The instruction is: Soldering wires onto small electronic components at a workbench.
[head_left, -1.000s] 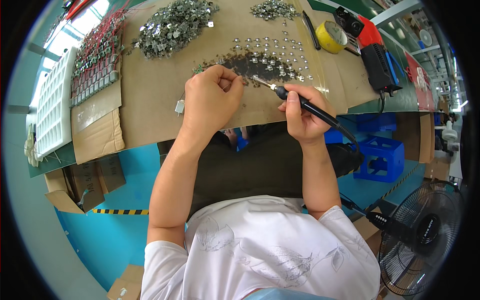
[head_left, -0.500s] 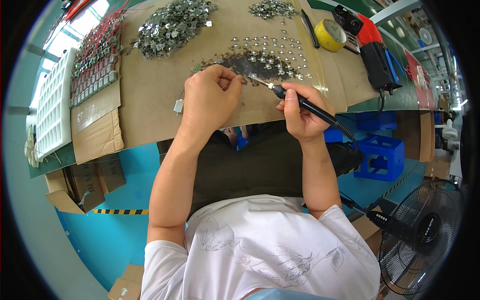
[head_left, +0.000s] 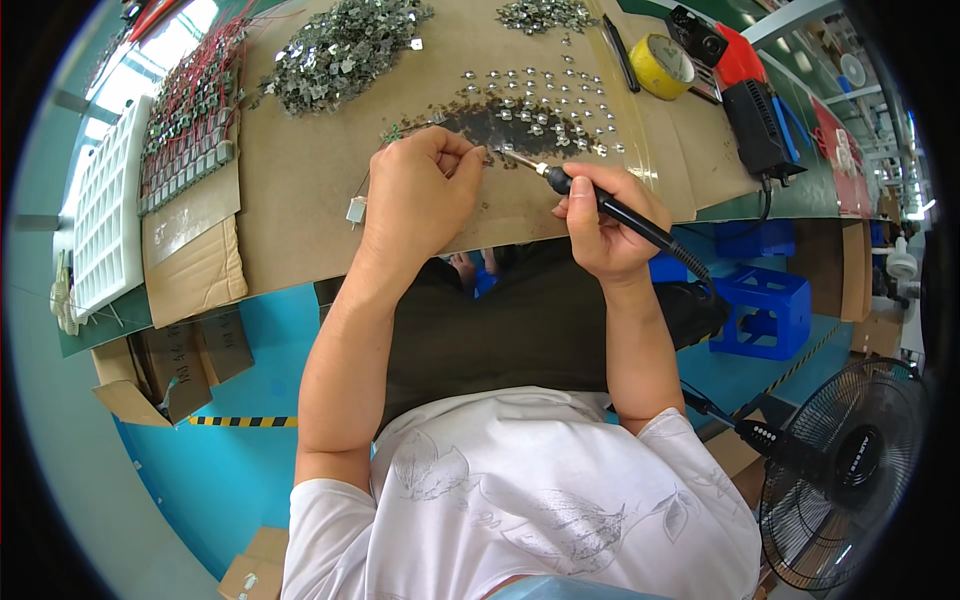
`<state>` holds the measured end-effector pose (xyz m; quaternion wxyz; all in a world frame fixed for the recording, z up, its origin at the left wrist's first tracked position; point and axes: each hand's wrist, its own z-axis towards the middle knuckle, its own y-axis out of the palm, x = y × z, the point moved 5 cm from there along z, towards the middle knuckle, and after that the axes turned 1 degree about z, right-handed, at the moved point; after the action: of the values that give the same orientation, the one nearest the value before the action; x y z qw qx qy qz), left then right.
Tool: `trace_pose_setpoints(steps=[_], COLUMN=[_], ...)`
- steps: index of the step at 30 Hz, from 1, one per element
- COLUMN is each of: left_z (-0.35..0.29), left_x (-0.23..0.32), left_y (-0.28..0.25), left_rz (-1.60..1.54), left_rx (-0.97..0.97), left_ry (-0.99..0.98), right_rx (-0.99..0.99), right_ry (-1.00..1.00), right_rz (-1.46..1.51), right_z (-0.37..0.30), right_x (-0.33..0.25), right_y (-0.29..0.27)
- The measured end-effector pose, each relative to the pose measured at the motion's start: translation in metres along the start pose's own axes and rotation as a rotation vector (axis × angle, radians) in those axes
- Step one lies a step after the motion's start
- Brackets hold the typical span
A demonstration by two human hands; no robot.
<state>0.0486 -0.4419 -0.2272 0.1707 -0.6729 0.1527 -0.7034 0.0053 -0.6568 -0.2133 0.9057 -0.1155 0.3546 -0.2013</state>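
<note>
Progress, judged from the layout: rows of small metal parts lie set out on the scorched patch of the cardboard-covered worktop, apparently finished. Two heaps of loose parts remain, a large one at the far left and a smaller one at the far centre. A rack of red-wired components sits beside a white tray at the left edge. The bulk of the work therefore appears to be left.

Left hand: fingers curled together, thumb and forefinger pinched at the near edge of the scorched patch. The pinched item is too small to identify. One small grey component lies on the worktop just beside this hand, by the wrist.

Right hand: clamped around the black handle of a soldering iron in a pen grip. The iron's tip points left and ends just beside the left fingertips, over the scorched patch; contact cannot be confirmed. The cable runs off to the right.

A yellow tape roll and a black-and-red tool rest well apart at the far right
</note>
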Motion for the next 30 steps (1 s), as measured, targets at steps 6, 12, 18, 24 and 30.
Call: trace_pose_setpoints(steps=[6, 12, 18, 24, 30], left_z=[-0.001, -0.002, -0.001, -0.001, -0.002], left_x=[0.003, 0.005, 0.008, 0.01, 0.012], left_y=[0.001, 0.001, 0.001, 0.002, 0.002], left_rz=[-0.064, -0.035, -0.027, -0.035, -0.03], left_rx=[-0.039, -0.033, -0.046, -0.069, -0.06], left_ry=[-0.066, -0.049, -0.046, -0.072, -0.077], right_rx=[0.072, 0.07, 0.071, 0.066, 0.064], right_ry=[0.014, -0.022, -0.006, -0.017, -0.029], right_rz=[0.018, 0.02, 0.014, 0.007, -0.004], right_z=[0.0, 0.002, 0.002, 0.002, 0.001], right_x=[0.002, -0.001, -0.001, -0.001, -0.001], right_y=[0.003, 0.003, 0.003, 0.002, 0.001])
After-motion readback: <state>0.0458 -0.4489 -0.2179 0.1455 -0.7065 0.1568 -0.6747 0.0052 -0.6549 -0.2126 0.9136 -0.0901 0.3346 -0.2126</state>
